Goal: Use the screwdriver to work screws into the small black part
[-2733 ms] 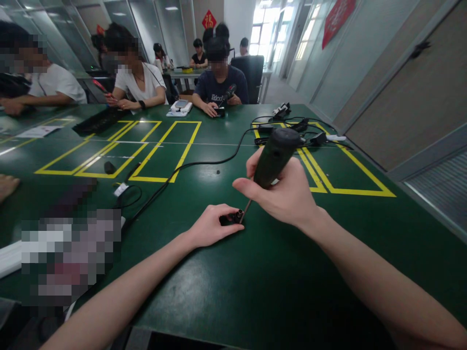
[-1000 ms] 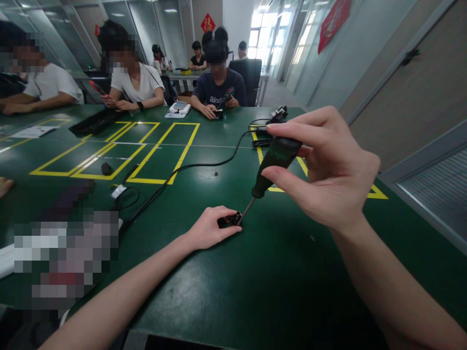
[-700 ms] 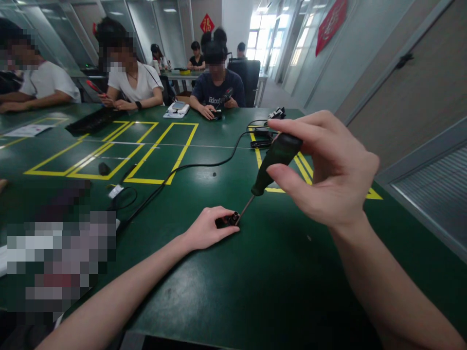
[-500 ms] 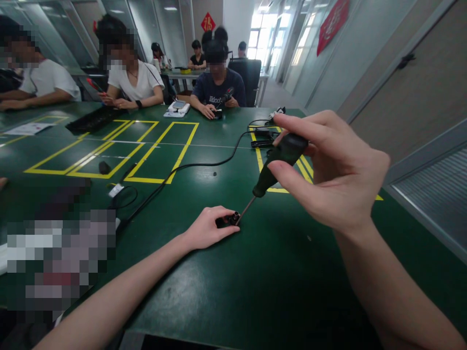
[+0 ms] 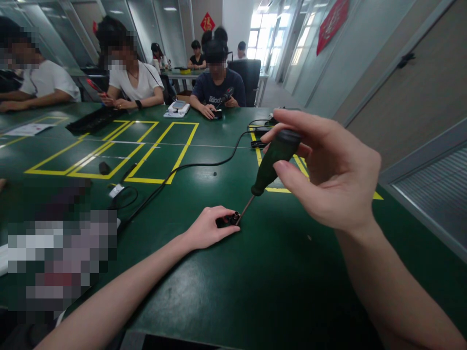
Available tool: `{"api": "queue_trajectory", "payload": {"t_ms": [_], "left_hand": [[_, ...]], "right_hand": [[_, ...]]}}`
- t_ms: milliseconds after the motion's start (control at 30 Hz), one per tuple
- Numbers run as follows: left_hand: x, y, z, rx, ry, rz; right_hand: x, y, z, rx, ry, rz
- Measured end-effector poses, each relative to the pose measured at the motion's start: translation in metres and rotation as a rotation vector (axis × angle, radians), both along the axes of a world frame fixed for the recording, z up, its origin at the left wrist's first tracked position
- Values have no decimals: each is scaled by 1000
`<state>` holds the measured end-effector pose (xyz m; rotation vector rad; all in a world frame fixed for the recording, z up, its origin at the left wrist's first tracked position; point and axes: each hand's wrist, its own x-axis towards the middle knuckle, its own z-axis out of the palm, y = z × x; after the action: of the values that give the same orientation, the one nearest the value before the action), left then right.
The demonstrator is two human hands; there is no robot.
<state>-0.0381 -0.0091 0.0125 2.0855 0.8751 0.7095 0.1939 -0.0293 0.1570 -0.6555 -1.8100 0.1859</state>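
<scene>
Head view: pinching a black tube-ended part [image 5: 234, 218] in the left hand [image 5: 207, 228], inward from the near edge of the tabletop [image 5: 255, 291], and gripping a slanted screwdriver [image 5: 270, 165] in the right hand [image 5: 333, 175], possibly risking a slip into the left thumb [image 5: 229, 231] through off-axis pressure.

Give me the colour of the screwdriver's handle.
The screwdriver's handle is dark green, nearly black at the butt end; the head view shows it.
</scene>
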Motion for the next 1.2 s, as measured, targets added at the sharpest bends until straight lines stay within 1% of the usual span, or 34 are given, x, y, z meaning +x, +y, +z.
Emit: {"api": "queue_trajectory", "payload": {"t_ms": [67,233,433,633,833,900,1067,1200], "left_hand": [[0,0,0,1,-2,0],[0,0,-1,8,1,4],[0,0,-2,4,-11,-3],[1,0,-2,15,-5,4],[1,0,0,2,11,5],[1,0,0,3,9,8],[0,0,-2,6,-2,15],[2,1,-6,16,8,65]], "right_hand": [[0,0,0,-7,-19,2],[-1,1,0,46,-18,-104],[-1,1,-1,-11,-60,-30],[-3,3,-1,59,-59,-89],[-1,2,-3,-67,-44,80],[-2,2,-3,-54,-61,69],[-4,3,-1,6,-64,-37],[-4,4,-3,11,-56,4]]}}
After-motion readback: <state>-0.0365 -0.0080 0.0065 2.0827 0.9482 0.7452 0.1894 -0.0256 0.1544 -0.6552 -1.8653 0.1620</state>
